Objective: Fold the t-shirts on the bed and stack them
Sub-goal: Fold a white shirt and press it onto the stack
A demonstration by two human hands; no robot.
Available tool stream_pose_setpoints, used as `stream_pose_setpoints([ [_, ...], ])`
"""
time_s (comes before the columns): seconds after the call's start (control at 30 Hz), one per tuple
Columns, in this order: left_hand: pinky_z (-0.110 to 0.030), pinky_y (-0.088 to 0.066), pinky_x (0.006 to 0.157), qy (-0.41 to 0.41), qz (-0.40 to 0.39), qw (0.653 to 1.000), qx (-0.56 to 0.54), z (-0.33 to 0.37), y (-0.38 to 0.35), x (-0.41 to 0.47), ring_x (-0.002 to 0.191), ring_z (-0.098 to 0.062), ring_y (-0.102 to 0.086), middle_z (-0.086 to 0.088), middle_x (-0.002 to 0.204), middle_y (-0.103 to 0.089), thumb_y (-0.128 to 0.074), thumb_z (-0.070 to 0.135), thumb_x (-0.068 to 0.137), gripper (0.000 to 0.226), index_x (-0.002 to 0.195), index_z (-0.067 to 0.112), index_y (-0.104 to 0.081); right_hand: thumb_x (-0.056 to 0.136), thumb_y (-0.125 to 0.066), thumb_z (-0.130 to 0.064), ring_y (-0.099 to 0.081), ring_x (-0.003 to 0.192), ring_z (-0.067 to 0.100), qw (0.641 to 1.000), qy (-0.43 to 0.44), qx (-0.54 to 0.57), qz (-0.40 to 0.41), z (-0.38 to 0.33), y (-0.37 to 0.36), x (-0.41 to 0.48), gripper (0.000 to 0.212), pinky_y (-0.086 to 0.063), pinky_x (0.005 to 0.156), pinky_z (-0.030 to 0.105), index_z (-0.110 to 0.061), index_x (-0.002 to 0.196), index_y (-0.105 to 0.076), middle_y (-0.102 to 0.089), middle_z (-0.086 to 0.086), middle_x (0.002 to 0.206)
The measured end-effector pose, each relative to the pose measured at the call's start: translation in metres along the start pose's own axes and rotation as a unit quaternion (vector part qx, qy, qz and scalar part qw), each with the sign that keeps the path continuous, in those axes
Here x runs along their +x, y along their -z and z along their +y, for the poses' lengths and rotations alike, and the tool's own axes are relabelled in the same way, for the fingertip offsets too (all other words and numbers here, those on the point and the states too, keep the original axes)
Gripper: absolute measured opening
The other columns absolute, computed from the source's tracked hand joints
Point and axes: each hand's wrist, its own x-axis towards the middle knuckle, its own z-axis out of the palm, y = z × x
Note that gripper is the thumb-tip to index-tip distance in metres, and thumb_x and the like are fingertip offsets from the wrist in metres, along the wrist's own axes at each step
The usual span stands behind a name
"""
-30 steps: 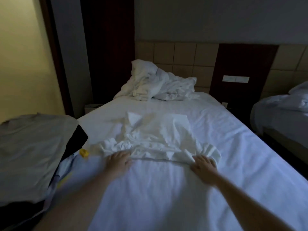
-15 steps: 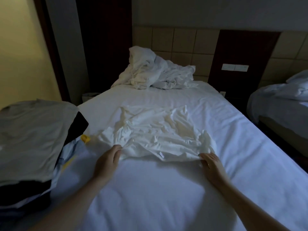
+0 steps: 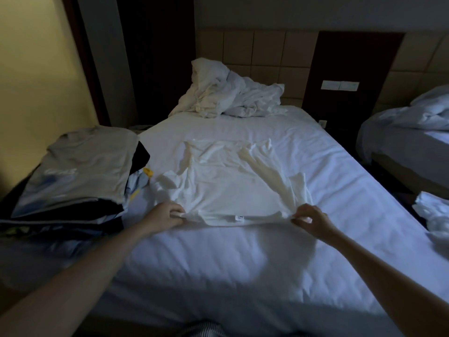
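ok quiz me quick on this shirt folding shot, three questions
1. True or false: the left hand and right hand each pinch the near edge of the white t-shirt.
2. The stack of folded clothes lies: A) left of the t-shirt, B) right of it, C) on top of it.
3. Fill in: the crumpled bedding lies at the ___ end of the bed.
Key: 1 true; 2 A; 3 far.
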Motion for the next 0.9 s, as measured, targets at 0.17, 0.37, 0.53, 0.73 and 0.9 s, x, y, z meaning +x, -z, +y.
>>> stream_pose_setpoints([
  [0.17, -0.029, -0.038, 0.074, -0.076, -0.042, 0.993, 0.074, 0.019, 0.018, -0.006, 0.088, -0.017, -0.054, 0.003, 0.091, -0.056, -0.060, -0.003, 0.082, 0.017, 0.087, 0.013, -0.060, 0.080, -0.071, -0.007, -0.059, 0.084, 0.023, 0.997, 0.046, 0.000, 0.064, -0.015, 0.017, -0.012, 0.012, -0.039, 0.073, 0.028, 0.001, 0.089, -0.069, -0.067, 0.010, 0.092],
  [0.37, -0.039, -0.044, 0.069, -0.074, -0.111, 0.965, 0.224, 0.022, 0.005, -0.039, 0.078, -0.025, -0.055, 0.001, 0.085, -0.055, -0.051, 0.004, 0.079, 0.027, 0.083, 0.031, -0.047, 0.093, -0.054, -0.018, -0.053, 0.109, 0.031, 0.978, 0.004, -0.147, -0.148, -0.020, 0.010, -0.037, 0.026, -0.038, 0.086, 0.030, -0.010, 0.117, -0.057, -0.058, 0.013, 0.115],
  [0.53, -0.032, -0.041, 0.077, -0.040, -0.055, 0.978, 0.197, 0.033, -0.007, -0.063, 0.102, -0.026, -0.058, -0.005, 0.109, -0.059, -0.046, 0.041, 0.085, 0.038, 0.109, 0.018, -0.065, 0.091, -0.060, -0.028, -0.050, 0.113, 0.028, 0.978, 0.042, -0.152, -0.135, -0.020, 0.016, -0.049, 0.033, -0.037, 0.092, 0.036, -0.020, 0.122, -0.061, -0.061, 0.005, 0.117],
  [0.73, -0.032, -0.033, 0.063, 0.045, 0.129, 0.990, 0.045, 0.039, -0.031, -0.097, 0.081, -0.032, -0.060, -0.008, 0.073, -0.057, -0.042, 0.059, 0.090, 0.050, 0.064, 0.017, -0.045, 0.080, -0.071, -0.015, -0.055, 0.069, 0.028, 0.994, 0.066, -0.012, 0.083, -0.016, -0.001, -0.085, 0.014, -0.035, 0.066, 0.029, -0.008, 0.069, -0.074, -0.051, -0.005, 0.063],
  [0.9, -0.027, -0.043, 0.079, -0.041, 0.012, 0.992, 0.122, 0.029, -0.045, -0.124, 0.102, -0.019, -0.058, 0.000, 0.106, -0.059, -0.041, 0.067, 0.077, 0.065, 0.115, 0.020, -0.066, 0.072, -0.051, -0.044, -0.064, 0.075, 0.031, 0.980, 0.126, -0.152, 0.013, -0.019, -0.008, -0.119, 0.034, -0.046, 0.071, 0.041, -0.014, 0.077, -0.067, -0.064, 0.004, 0.077],
])
